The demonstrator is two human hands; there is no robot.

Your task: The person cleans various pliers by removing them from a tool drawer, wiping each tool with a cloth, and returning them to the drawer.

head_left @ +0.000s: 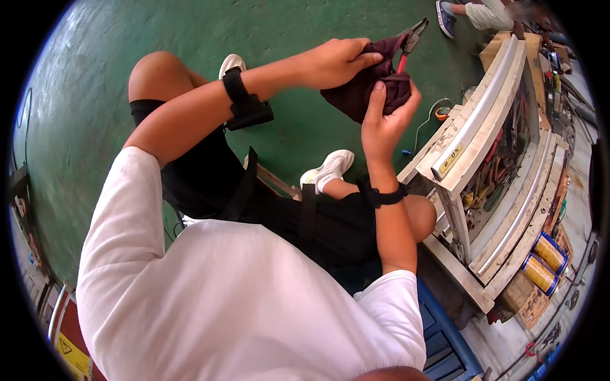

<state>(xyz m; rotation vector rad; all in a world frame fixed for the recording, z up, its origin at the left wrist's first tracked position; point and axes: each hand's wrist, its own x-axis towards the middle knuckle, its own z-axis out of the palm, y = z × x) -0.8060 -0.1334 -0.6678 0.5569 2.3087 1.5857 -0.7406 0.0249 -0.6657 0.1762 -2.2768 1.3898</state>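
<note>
Grn flr [190, 32]; prob pliers [412, 43] w/ cloth [351, 96]

Green floor [298, 32]: gives us passing room beyond the left hand [343, 60] and off to the left.
Pale rack [473, 117]: its long frame bars our way rightward.
Left knee [159, 70]: stands just past our left forearm [184, 120].
Upper right: another person's shoe [447, 22], beyond the pliers [412, 41].
Tools [494, 149]: crowd the rack's inside (a tight reach), though shadow perhaps hides gaps.
</note>
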